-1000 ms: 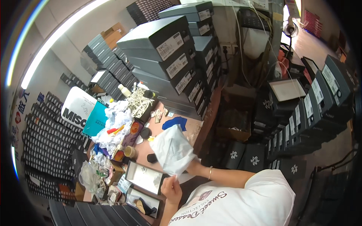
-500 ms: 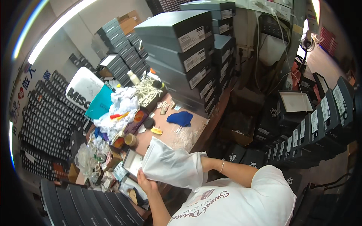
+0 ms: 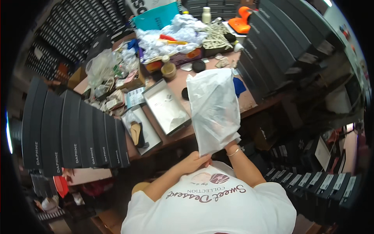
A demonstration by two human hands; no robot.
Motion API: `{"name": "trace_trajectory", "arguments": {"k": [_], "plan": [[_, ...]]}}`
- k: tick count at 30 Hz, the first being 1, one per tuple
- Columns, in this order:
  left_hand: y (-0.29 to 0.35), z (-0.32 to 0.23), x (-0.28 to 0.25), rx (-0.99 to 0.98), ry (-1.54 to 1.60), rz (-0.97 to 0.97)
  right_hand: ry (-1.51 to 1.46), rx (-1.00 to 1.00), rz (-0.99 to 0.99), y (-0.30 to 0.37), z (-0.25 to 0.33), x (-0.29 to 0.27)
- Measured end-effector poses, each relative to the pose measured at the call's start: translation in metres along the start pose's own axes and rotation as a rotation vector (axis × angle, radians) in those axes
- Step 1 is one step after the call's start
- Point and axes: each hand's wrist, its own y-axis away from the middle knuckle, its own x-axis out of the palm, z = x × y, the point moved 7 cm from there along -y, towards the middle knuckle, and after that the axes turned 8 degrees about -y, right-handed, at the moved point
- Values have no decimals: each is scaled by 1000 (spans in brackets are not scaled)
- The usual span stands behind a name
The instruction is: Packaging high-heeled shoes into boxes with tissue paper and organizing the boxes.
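Observation:
A white translucent bag (image 3: 216,105) hangs upright in front of my chest, its far end over the table edge. My left hand (image 3: 198,160) is closed on the bag's near edge, fingers pinched at its lower left corner. My right hand (image 3: 230,145) reaches into the bag's opening up to the wrist. Its fingers are hidden by the film, so their pose and any hold do not show. Left of the bag lies an open shoebox part (image 3: 147,95) with a pale inside. Beside it, a dark shoe with a tan insole (image 3: 136,133) rests in another open box (image 3: 154,137).
Rows of dark shoeboxes (image 3: 70,132) stand at the left, and a tall stack (image 3: 280,43) rises at the right. Crumpled white paper (image 3: 167,37), a jar (image 3: 168,70), a blue cloth (image 3: 239,86) and an orange scanner (image 3: 240,22) are on the table. More boxes (image 3: 327,187) line the lower right.
My view has swung to the right side of my body's line, centring the bag. The bag now points away from me instead of left, and my left hand has moved to its near edge.

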Motion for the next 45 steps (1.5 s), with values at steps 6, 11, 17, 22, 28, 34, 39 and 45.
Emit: {"name": "trace_trajectory", "arguments": {"k": [6,11,17,22,28,34,39,45], "plan": [[36,24,-105,124,1096,-321,161,-167,119,-33,63,73],[65,59,-147,127,1224,-777,103,83,362,-57,102,177],[108,48,-202,166,504,-1078,-542,209,175,-45,62,130],[19,23,-183,148,-279,-601,-1300,634,-447,-42,-31,89],[-64,108,-250,-170,-849,-581,-1297,526,-264,-68,-42,20],[51,58,-334,133,417,-834,-1054,589,131,-132,-33,87],[114,24,-329,426,906,-911,43,224,533,-134,-116,222],[111,81,-311,549,1198,-878,64,-204,678,-134,-5,209]]}}
